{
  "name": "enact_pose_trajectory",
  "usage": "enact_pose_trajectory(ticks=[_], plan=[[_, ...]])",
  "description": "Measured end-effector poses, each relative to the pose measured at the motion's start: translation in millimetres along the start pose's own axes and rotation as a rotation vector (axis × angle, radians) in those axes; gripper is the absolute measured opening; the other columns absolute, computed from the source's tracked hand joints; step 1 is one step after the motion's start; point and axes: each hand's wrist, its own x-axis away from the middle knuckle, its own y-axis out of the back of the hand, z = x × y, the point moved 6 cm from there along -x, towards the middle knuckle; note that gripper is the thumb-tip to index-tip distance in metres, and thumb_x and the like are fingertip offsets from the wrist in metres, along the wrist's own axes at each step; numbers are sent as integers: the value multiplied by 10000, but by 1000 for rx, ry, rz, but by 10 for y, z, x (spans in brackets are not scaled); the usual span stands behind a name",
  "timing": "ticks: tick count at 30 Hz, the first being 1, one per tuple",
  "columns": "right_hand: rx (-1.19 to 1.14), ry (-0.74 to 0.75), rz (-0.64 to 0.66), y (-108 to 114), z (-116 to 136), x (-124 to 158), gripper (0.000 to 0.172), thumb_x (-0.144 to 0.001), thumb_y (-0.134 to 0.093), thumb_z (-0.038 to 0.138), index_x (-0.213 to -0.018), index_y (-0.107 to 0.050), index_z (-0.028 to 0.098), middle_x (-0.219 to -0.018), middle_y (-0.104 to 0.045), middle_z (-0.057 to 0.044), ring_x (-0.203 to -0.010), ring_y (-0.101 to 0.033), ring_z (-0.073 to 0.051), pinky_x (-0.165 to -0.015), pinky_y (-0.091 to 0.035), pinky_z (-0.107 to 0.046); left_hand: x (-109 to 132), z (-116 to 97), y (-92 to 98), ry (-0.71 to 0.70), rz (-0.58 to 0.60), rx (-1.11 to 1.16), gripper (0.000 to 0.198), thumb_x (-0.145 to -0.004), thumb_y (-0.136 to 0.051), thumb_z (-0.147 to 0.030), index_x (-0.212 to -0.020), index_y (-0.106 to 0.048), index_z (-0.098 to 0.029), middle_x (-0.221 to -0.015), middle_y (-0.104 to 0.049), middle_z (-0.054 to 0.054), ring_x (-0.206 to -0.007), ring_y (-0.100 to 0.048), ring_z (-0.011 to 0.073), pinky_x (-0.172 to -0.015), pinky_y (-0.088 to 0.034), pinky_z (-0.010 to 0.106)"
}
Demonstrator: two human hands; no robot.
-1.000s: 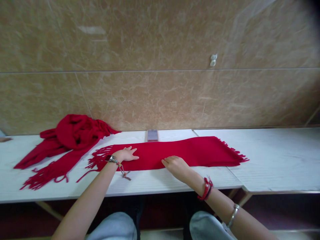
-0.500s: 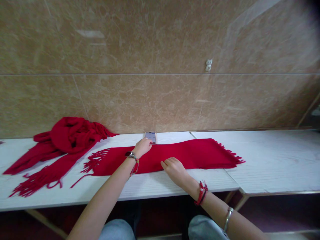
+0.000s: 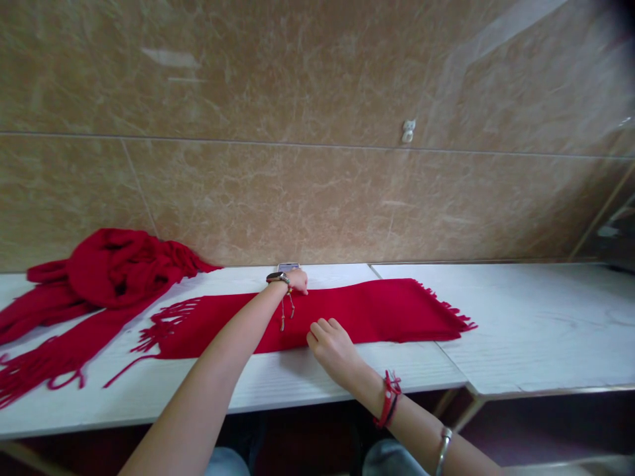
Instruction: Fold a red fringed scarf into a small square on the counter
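A folded red scarf lies flat and lengthwise in front of me, fringe at both ends. My left hand reaches across it to the far edge, fingers bent down and closed at the cloth; the fingertips are partly hidden. Closer to me, my right hand is closed at the near edge, its fingers curled over the fabric. Just behind my left hand, a phone lies against the wall side, mostly covered from view by the hand and watch.
A second red scarf lies in a loose heap to the left, its fringe spread toward me. The white table meets a brown marbled wall at the back. A small white cat-shaped figure is on the wall.
My left hand has turned at the far edge, its fingers now bent down, and covers more of the phone. The right hand stays at the near edge. The view has shifted slightly.
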Motion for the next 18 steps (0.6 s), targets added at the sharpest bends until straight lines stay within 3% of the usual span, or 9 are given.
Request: enact_pose_trajectory(ticks=[7, 12, 18], plan=[[-21, -37, 6, 69, -48, 13, 138, -813, -479, 74, -735, -567, 146, -686, -568, -52, -647, -504, -174, -560, -312, -306, 80, 151, 64, 5, 67, 168, 212, -602, -631, -382, -608, -656, -172, -554, -601, -26, -614, -514, 127, -568, -357, 196], [-16, -72, -2, 128, -93, 28, 127, -816, -475, 86, -748, -558, 152, -700, -565, -52, -654, -505, -174, -563, -315, -307, 227, 198, 98, -30, 97, 278, 183, -584, -634, -352, -554, -640, -172, -531, -587, -43, -590, -484, 111, -544, -340, 183], [-7, -44, 49, 62, 36, -10, 120, -797, -484, 72, -751, -576, 133, -724, -567, -66, -675, -513, -190, -561, -335, -313, 284, 181, 79, -29, 72, 352, 155, -585, -615, -304, -513, -611, -166, -482, -549, -45, -570, -462, 109, -536, -324, 189]])
